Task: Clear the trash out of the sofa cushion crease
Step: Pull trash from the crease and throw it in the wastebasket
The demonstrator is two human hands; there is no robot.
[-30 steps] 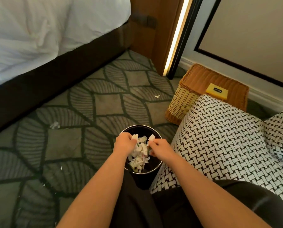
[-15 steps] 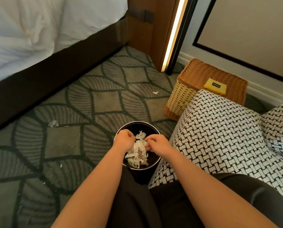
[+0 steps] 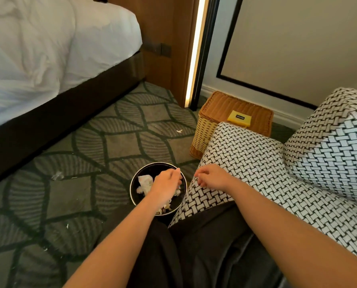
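Right, nearest me the left grip (image 3: 167, 183) hangs over the round black bin (image 3: 132, 190), fingers curled down and blurred; I cannot tell whether they hold anything. Crumpled white paper trash (image 3: 144, 181) lies inside the bin. The right grip (image 3: 213, 177) rests loosely curled, empty, on the edge of the sofa cushion (image 3: 246, 154), a black-and-white basket-weave fabric. Beyond, leaf-patterned carpet (image 3: 115, 142) carries small white scraps (image 3: 179, 131); a wicker basket (image 3: 215, 104) bears a yellow card (image 3: 236, 117), and a white-sheeted bed (image 3: 49, 48) stands at left.

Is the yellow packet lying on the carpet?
No, the yellow packet lies on top of the wicker basket beside the sofa.
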